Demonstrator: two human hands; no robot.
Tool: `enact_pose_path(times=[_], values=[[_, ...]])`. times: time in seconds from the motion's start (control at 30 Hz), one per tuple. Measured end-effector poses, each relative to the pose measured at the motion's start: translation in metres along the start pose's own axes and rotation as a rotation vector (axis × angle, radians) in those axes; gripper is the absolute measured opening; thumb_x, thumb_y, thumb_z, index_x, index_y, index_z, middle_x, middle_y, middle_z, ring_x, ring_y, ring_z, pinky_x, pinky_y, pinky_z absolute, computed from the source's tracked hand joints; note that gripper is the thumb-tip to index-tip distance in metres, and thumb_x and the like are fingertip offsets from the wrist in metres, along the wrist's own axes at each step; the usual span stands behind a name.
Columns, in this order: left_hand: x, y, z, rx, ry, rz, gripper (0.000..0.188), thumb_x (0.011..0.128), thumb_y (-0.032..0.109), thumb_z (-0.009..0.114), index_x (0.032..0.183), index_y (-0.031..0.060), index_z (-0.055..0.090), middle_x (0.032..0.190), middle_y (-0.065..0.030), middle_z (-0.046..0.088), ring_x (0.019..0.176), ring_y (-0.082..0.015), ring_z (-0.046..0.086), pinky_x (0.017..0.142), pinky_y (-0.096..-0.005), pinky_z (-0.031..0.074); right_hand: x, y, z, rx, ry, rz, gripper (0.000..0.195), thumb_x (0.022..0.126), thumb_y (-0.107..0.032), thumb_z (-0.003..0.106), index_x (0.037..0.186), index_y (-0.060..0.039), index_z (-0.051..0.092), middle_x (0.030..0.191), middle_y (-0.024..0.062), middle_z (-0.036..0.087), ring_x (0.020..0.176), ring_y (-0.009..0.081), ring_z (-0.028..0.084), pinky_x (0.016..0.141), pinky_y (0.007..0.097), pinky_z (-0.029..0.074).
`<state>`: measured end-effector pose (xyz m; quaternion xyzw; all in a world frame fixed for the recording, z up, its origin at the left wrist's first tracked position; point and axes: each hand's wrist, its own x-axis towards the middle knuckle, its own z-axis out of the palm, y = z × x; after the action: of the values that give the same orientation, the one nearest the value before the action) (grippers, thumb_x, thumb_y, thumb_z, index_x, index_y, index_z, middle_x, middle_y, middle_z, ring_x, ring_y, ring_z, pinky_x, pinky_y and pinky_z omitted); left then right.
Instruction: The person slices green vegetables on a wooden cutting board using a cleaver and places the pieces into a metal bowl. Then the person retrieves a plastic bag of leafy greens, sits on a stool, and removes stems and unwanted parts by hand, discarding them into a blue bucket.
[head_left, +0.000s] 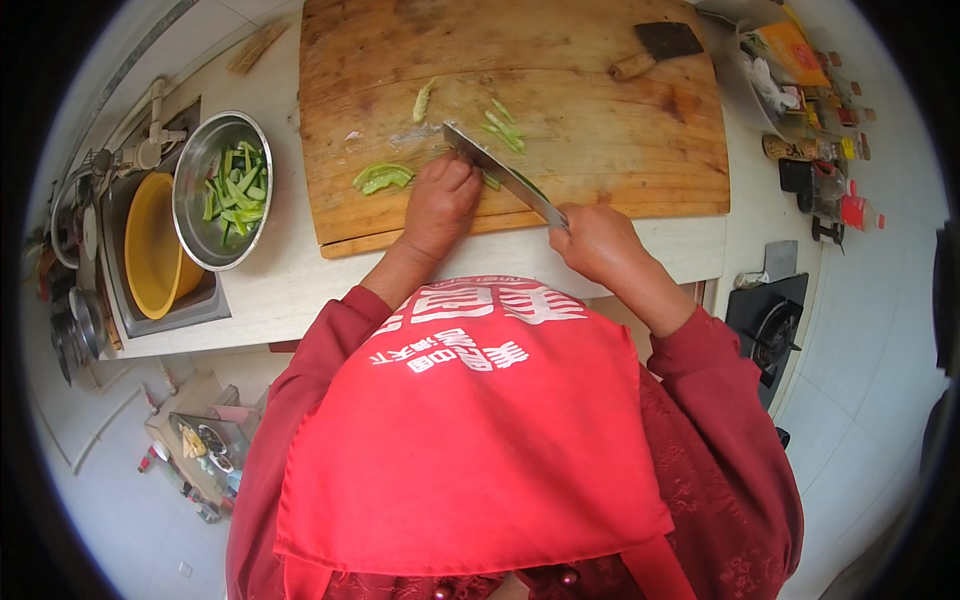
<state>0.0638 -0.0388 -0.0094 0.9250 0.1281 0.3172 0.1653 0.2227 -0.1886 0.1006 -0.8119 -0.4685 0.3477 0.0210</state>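
My right hand (600, 238) grips the handle of a kitchen knife (517, 184), whose broad blade slants up and left over the wooden cutting board (577, 150). Against the blade's left side, my left hand (446, 187) has its fingers curled down on a green pepper piece (491, 181), mostly hidden by fingers and blade. Left of that hand rest curved green pepper pieces (382, 178). Beyond the blade are several thin pepper strips (504, 133). A pale pepper core (423, 100) lies farther back.
Left of the board stands a steel bowl (259, 240) with cut green pieces (238, 191). A yellow basin (150, 247) sits in the sink (217, 300). A scraper (664, 45) with a wooden handle lies at the board's back right. Bottles (859, 212) and a gas stove (769, 337) are on the right.
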Motion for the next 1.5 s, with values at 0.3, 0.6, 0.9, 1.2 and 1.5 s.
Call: enact_pose_path(times=[0.3,0.6,0.9,1.2,1.5], values=[[0.002,0.002,-0.004,-0.035,-0.009,-0.037,0.019,0.068,0.003,0.065,0.086,0.0029,0.059,0.092,-0.0093,0.056,0.093,-0.0289,0.056,0.076,-0.039,0.046,0.025,-0.007,0.003,0.465,0.062,0.137,0.026,0.08,-0.025,0.057,0.083,-0.0003,0.064,0.074,0.0203,0.065,0.072,0.0392,0.063,0.066,0.0459,0.05],[-0.023,0.005,-0.047,-0.134,0.072,-0.297,0.019,0.074,-0.001,0.063,0.093,0.0032,0.06,0.107,-0.0144,0.059,0.095,-0.0329,0.057,0.081,-0.0406,0.048,-0.02,0.002,0.023,0.348,0.199,-0.082,0.027,0.08,-0.029,0.06,0.082,-0.0023,0.063,0.07,0.0196,0.062,0.068,0.0373,0.061,0.062,0.0441,0.047],[-0.057,-0.025,-0.067,0.221,0.147,-0.37,0.03,0.074,-0.001,0.063,0.103,0.0018,0.061,0.106,-0.0159,0.06,0.097,-0.0346,0.057,0.084,-0.0403,0.047,-0.02,0.0,0.035,0.286,0.132,-0.017,0.028,0.081,-0.031,0.06,0.085,-0.0043,0.064,0.072,0.0178,0.064,0.071,0.0369,0.062,0.063,0.0445,0.048],[-0.029,-0.023,-0.063,0.177,0.077,-0.14,0.022,0.065,0.001,0.063,0.087,0.0032,0.06,0.089,-0.0095,0.058,0.083,-0.0296,0.057,0.069,-0.041,0.047,-0.02,-0.001,0.036,0.294,0.208,-0.047,0.027,0.081,-0.031,0.06,0.082,-0.0035,0.063,0.07,0.0187,0.063,0.068,0.0375,0.062,0.061,0.0456,0.047],[-0.022,-0.003,-0.061,0.138,-0.11,-0.026,0.014,0.066,0.009,0.061,0.08,0.0077,0.06,0.082,-0.0046,0.054,0.079,-0.0245,0.054,0.067,-0.0376,0.046,-0.025,-0.026,0.029,0.168,0.29,-0.247,0.021,0.082,-0.024,0.062,0.08,-0.0022,0.061,0.063,0.0183,0.059,0.059,0.0358,0.058,0.055,0.0439,0.045]])
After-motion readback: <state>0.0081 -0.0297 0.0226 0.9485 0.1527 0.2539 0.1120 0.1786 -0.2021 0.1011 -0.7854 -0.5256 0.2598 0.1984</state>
